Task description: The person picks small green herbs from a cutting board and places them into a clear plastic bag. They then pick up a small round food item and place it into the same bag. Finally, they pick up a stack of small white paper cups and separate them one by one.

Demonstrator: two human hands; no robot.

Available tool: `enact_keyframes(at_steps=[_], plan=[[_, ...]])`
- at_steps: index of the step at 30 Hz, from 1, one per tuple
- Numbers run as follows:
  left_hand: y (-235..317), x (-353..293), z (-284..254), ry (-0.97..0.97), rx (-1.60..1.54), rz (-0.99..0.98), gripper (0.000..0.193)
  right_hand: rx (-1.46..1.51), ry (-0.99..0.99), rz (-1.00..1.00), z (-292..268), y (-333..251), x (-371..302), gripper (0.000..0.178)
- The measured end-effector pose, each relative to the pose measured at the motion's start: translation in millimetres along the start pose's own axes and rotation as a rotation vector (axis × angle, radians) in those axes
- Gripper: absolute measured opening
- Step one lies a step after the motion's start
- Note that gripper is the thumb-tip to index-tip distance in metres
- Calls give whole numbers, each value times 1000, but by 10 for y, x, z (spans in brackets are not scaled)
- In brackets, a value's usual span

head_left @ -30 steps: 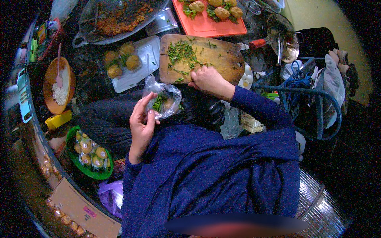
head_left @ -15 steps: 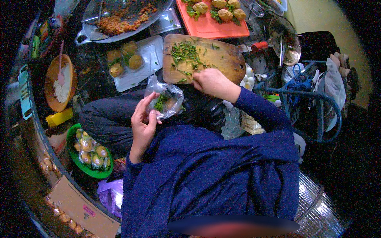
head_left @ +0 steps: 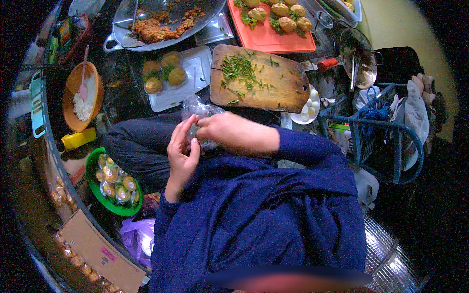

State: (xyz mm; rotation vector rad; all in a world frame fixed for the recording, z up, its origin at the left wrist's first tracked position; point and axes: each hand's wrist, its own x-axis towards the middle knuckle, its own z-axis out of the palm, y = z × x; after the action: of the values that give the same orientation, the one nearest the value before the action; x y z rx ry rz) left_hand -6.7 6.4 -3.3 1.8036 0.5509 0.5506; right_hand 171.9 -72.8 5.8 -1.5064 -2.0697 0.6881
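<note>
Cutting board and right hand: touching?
Apart. The head view shows a dark strip between the near edge of the cutting board and the right hand, which is at the clear plastic bag.

The top is navy, long-sleeved, creased — trousers dark, hands bare.

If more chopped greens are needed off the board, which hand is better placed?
Probably the right hand: it is nearer the wooden board and its chopped greens, while the left hand holds the clear plastic bag.
</note>
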Motion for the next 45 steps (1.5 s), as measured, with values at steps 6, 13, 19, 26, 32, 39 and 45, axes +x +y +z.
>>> enact_keyframes(at_steps=[6,13,19,26,32,39,45], plan=[[82,-39,38,5,-242,-232,48,-362,458,662,-393,713,-376,7],[115,-40,28,-4,-218,-214,48,-358,392,703,-166,1177,-610,14],[112,-21,47,-15,-208,-207,48,-351,426,628,-184,1152,-637,13],[100,-32,45,-4,-245,-221,48,-168,506,535,-180,854,-578,11],[103,-26,58,-14,-238,-206,47,-266,411,438,68,737,-471,10],[95,-31,68,-1,-257,-206,47,-125,467,584,-104,702,-473,13],[97,-19,67,-6,-255,-229,48,55,418,320,-257,107,-357,22]])
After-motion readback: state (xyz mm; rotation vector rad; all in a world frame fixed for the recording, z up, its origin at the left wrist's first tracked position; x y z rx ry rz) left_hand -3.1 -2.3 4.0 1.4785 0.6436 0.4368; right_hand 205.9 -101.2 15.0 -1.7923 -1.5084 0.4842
